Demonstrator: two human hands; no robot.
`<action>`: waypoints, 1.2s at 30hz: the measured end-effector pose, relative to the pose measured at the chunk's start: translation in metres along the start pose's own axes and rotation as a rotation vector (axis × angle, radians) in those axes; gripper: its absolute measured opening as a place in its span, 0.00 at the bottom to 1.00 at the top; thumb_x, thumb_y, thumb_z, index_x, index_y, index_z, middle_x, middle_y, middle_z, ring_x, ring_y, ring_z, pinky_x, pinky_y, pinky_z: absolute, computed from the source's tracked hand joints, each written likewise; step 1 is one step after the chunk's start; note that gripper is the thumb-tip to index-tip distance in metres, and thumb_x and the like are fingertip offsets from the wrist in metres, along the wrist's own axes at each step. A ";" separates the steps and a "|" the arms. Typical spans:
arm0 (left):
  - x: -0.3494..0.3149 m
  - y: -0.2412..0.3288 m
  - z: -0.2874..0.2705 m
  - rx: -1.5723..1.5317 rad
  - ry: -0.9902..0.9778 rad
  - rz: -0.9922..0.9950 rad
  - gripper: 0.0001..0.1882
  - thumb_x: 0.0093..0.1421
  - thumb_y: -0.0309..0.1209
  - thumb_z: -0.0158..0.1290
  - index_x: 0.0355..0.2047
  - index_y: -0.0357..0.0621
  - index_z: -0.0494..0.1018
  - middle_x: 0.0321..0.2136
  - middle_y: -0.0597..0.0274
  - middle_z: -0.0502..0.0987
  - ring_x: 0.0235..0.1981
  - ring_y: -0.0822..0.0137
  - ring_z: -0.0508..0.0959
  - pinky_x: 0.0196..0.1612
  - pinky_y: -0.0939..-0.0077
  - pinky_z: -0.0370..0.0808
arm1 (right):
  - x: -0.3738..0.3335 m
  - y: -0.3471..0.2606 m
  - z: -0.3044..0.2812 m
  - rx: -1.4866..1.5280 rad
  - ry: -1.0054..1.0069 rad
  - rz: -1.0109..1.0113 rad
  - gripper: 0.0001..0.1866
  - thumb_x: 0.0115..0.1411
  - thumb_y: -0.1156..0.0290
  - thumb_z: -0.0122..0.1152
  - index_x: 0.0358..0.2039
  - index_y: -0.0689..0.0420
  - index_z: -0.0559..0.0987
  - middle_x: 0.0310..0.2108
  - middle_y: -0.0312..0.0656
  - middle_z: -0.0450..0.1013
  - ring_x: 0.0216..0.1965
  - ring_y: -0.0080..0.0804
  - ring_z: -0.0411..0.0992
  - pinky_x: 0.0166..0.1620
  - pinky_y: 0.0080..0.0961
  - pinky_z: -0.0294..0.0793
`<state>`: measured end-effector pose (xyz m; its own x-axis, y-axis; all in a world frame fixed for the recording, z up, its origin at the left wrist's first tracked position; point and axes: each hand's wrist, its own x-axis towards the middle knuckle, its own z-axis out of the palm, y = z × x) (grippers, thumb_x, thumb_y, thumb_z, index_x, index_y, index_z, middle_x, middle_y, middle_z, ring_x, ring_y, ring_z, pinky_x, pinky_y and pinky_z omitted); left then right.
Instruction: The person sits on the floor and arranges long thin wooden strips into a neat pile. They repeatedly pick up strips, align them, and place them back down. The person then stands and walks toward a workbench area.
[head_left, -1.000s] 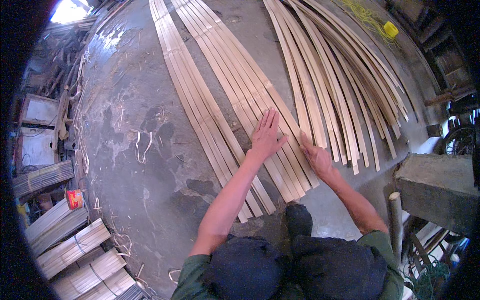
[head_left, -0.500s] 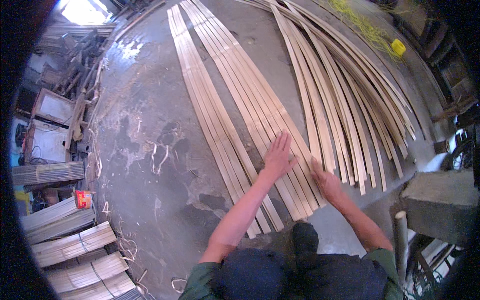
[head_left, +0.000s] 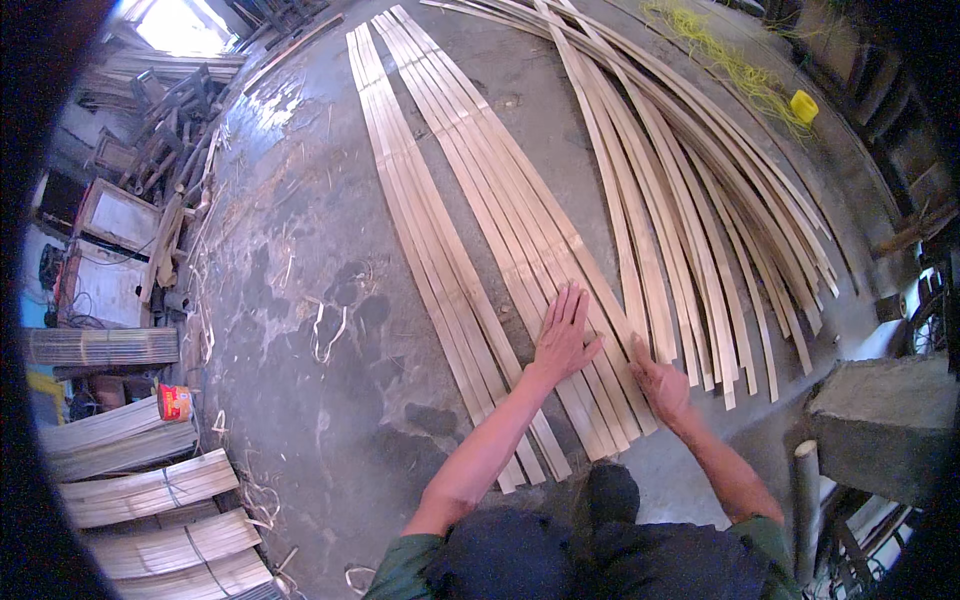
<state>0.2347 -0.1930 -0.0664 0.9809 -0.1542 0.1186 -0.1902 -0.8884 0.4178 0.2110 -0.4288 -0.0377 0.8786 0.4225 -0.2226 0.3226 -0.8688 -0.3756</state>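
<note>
Long, pale bamboo strips lie side by side on the floor in two flat rows. My left hand (head_left: 568,338) rests flat, fingers stretched, on the wider right-hand row (head_left: 520,240). At that row's right edge, my right hand (head_left: 662,385) is closed with its fingertips against the outermost strip (head_left: 612,300); part of its grip is hidden. To the left, beyond a narrow wedge of floor, runs the thinner row (head_left: 420,220). Right of my hands, a looser fan of bamboo strips (head_left: 690,230) spreads out, some crossing over others.
Tied bundles of strips (head_left: 150,490) are stacked at the lower left, with a red tin (head_left: 174,402) by them. Yellow twine (head_left: 740,65) lies tangled at the far right near a yellow spool (head_left: 803,107). A concrete block (head_left: 880,425) stands at right.
The whole view has shifted slightly, so the strips appear a little lower and further right. Both hands keep nearly the same places on the right-hand row.
</note>
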 end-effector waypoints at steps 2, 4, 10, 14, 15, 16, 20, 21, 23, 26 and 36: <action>0.003 0.001 0.003 0.004 0.012 0.009 0.47 0.58 0.51 0.52 0.69 0.36 0.48 0.71 0.47 0.46 0.72 0.52 0.45 0.72 0.60 0.41 | 0.001 0.007 -0.002 0.013 -0.002 0.017 0.34 0.68 0.52 0.49 0.71 0.36 0.51 0.19 0.56 0.73 0.22 0.59 0.75 0.26 0.52 0.71; 0.003 0.001 0.003 0.000 -0.012 -0.001 0.48 0.58 0.51 0.53 0.69 0.36 0.48 0.71 0.47 0.46 0.72 0.52 0.45 0.72 0.61 0.41 | -0.001 0.013 0.004 0.047 0.032 -0.038 0.34 0.68 0.51 0.49 0.71 0.35 0.50 0.19 0.57 0.73 0.22 0.59 0.74 0.26 0.53 0.71; 0.002 0.001 0.000 -0.013 -0.036 -0.021 0.48 0.58 0.51 0.54 0.69 0.36 0.48 0.71 0.48 0.45 0.73 0.52 0.44 0.72 0.61 0.42 | -0.001 0.005 -0.005 0.099 -0.005 0.064 0.32 0.68 0.49 0.49 0.70 0.31 0.54 0.25 0.61 0.75 0.29 0.61 0.76 0.32 0.49 0.74; 0.002 -0.003 -0.004 -0.110 -0.090 -0.004 0.46 0.58 0.49 0.54 0.68 0.35 0.49 0.71 0.46 0.45 0.72 0.50 0.44 0.72 0.60 0.44 | -0.014 -0.005 -0.013 0.360 0.129 0.134 0.30 0.67 0.54 0.53 0.67 0.44 0.62 0.34 0.62 0.76 0.37 0.52 0.79 0.40 0.38 0.76; 0.002 -0.011 -0.004 -0.184 -0.058 0.027 0.46 0.59 0.48 0.54 0.68 0.34 0.50 0.71 0.45 0.46 0.72 0.49 0.45 0.72 0.59 0.45 | -0.016 -0.001 -0.007 0.462 0.169 0.149 0.31 0.66 0.53 0.54 0.67 0.48 0.63 0.38 0.62 0.76 0.38 0.52 0.79 0.40 0.37 0.76; 0.002 -0.016 -0.003 -0.261 -0.028 0.066 0.45 0.59 0.48 0.54 0.68 0.34 0.50 0.70 0.45 0.46 0.72 0.48 0.45 0.72 0.59 0.46 | -0.016 0.003 -0.004 0.563 0.212 0.170 0.32 0.66 0.53 0.55 0.66 0.53 0.64 0.41 0.63 0.76 0.40 0.52 0.79 0.41 0.37 0.77; -0.027 -0.014 -0.018 -0.375 0.130 0.021 0.37 0.62 0.40 0.53 0.66 0.34 0.53 0.68 0.42 0.51 0.70 0.45 0.52 0.70 0.59 0.53 | -0.042 -0.034 -0.030 0.447 0.281 0.072 0.31 0.63 0.58 0.61 0.63 0.59 0.68 0.36 0.59 0.79 0.28 0.33 0.79 0.33 0.28 0.76; -0.036 -0.011 -0.022 -0.383 0.152 -0.021 0.36 0.63 0.39 0.52 0.66 0.34 0.54 0.68 0.42 0.51 0.69 0.45 0.53 0.70 0.59 0.54 | -0.049 -0.036 -0.028 0.445 0.251 0.089 0.31 0.63 0.59 0.62 0.62 0.59 0.69 0.35 0.57 0.79 0.27 0.31 0.78 0.33 0.28 0.75; -0.058 -0.007 -0.028 -0.401 0.192 -0.108 0.34 0.63 0.38 0.51 0.65 0.34 0.55 0.68 0.42 0.53 0.69 0.44 0.54 0.69 0.59 0.56 | -0.062 -0.059 -0.035 0.442 0.187 0.125 0.30 0.62 0.61 0.63 0.62 0.58 0.70 0.32 0.54 0.79 0.25 0.28 0.76 0.32 0.28 0.75; -0.087 -0.009 -0.035 -0.392 0.256 -0.194 0.34 0.63 0.37 0.52 0.65 0.35 0.56 0.67 0.42 0.54 0.68 0.44 0.55 0.69 0.59 0.56 | -0.060 -0.077 0.003 0.621 0.365 -0.024 0.28 0.62 0.67 0.63 0.61 0.61 0.70 0.38 0.49 0.81 0.28 0.19 0.69 0.33 0.21 0.72; -0.167 -0.026 -0.042 -0.237 0.356 -0.390 0.30 0.61 0.31 0.54 0.61 0.32 0.62 0.65 0.41 0.59 0.66 0.44 0.60 0.67 0.56 0.58 | -0.049 -0.145 0.089 1.083 0.019 0.146 0.29 0.66 0.68 0.61 0.64 0.62 0.66 0.38 0.29 0.74 0.33 0.15 0.69 0.37 0.14 0.71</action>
<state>0.0741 -0.1264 -0.0592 0.9140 0.3563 0.1941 0.1383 -0.7233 0.6766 0.0896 -0.3007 -0.0524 0.8916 0.3216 -0.3188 -0.2578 -0.2183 -0.9412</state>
